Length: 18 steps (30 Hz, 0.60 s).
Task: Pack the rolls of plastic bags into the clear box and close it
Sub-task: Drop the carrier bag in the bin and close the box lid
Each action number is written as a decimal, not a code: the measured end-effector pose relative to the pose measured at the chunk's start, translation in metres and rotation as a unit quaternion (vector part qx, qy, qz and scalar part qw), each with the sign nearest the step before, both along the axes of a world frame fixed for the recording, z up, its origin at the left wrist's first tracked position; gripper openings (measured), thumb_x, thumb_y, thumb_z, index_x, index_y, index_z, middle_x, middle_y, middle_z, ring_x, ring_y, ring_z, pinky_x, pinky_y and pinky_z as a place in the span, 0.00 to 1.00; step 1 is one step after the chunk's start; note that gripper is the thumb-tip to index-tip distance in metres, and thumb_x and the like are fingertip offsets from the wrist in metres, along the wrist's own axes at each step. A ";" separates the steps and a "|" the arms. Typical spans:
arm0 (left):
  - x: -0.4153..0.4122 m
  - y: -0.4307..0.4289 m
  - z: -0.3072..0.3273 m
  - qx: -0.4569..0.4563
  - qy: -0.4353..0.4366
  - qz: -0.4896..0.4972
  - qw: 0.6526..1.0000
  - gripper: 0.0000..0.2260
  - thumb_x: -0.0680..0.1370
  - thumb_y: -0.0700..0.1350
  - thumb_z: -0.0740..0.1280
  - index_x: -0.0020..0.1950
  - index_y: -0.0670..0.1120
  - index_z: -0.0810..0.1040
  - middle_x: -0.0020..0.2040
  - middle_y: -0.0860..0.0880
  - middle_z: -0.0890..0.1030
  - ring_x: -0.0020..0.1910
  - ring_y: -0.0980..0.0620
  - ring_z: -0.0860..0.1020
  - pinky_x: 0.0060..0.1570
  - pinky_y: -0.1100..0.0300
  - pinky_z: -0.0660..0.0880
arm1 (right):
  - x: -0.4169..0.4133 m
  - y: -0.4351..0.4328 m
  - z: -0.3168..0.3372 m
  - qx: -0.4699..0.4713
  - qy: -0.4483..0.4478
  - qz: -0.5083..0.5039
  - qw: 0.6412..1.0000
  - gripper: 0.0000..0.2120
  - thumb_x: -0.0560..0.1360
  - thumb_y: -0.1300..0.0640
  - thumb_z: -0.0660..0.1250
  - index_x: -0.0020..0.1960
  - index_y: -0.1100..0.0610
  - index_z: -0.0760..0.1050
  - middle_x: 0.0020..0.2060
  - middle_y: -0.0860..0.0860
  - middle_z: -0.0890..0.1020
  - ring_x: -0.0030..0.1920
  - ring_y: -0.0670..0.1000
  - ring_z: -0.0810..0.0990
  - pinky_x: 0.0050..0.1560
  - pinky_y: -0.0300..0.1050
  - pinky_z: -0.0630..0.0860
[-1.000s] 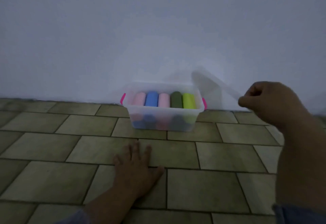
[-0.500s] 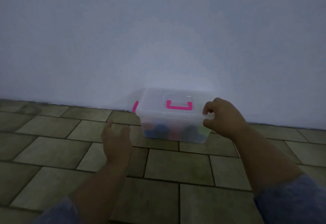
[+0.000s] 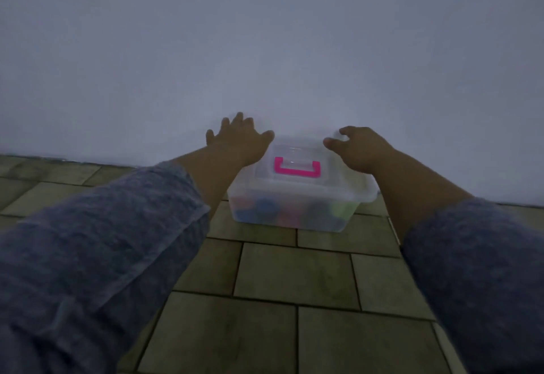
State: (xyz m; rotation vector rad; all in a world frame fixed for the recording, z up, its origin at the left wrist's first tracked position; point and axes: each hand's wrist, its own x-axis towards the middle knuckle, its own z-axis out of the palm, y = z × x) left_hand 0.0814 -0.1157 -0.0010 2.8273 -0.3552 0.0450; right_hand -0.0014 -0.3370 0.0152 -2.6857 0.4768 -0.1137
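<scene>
Two hands at the clear plastic box (image 3: 290, 214), which sits on the tiled floor (image 3: 294, 270) at its far edge, right by the foot of the grey wall (image 3: 265, 50). Coloured rolls of plastic bags (image 3: 265, 209) show blurred through the front wall, so they look packed. The clear lid with the pink handle (image 3: 297, 167) lies on top and looks level.

Left hand (image 3: 240, 141): fingers spread and straight at the lid's far left corner, holding nothing; can't tell if it touches. Right hand (image 3: 357, 150): fingers loosely bent over the far right corner; can't tell if it grips or just hovers.

Step, my read: closing the box. Next: press down on both ends until the lid seats; side latches are hidden, so check them. Risk: one corner left proud.
</scene>
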 end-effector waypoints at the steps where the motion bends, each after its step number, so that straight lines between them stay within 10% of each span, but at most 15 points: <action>1: 0.001 -0.002 -0.004 0.016 0.019 -0.004 1.000 0.35 0.76 0.67 0.48 0.77 0.49 0.48 0.78 0.50 0.45 0.76 0.45 0.46 0.71 0.40 0.45 | 0.005 0.003 -0.003 -0.012 0.027 0.005 1.000 0.36 0.74 0.33 0.57 0.73 0.54 0.62 0.72 0.59 0.64 0.69 0.62 0.65 0.69 0.56 0.63; 10: -0.001 0.006 -0.026 0.051 0.078 0.013 0.996 0.43 0.72 0.73 0.48 0.77 0.47 0.42 0.78 0.52 0.40 0.76 0.44 0.49 0.71 0.37 0.49 | 0.012 0.013 -0.030 -0.135 0.064 0.031 0.988 0.43 0.71 0.26 0.49 0.75 0.53 0.57 0.73 0.61 0.60 0.72 0.61 0.60 0.70 0.54 0.57; 18: 0.002 0.000 -0.017 0.070 0.034 0.051 0.996 0.42 0.71 0.73 0.47 0.77 0.48 0.51 0.77 0.48 0.52 0.72 0.39 0.60 0.68 0.36 0.49 | 0.003 0.019 -0.041 -0.059 -0.021 -0.041 0.997 0.39 0.71 0.28 0.46 0.74 0.50 0.59 0.74 0.53 0.62 0.72 0.57 0.60 0.68 0.64 0.60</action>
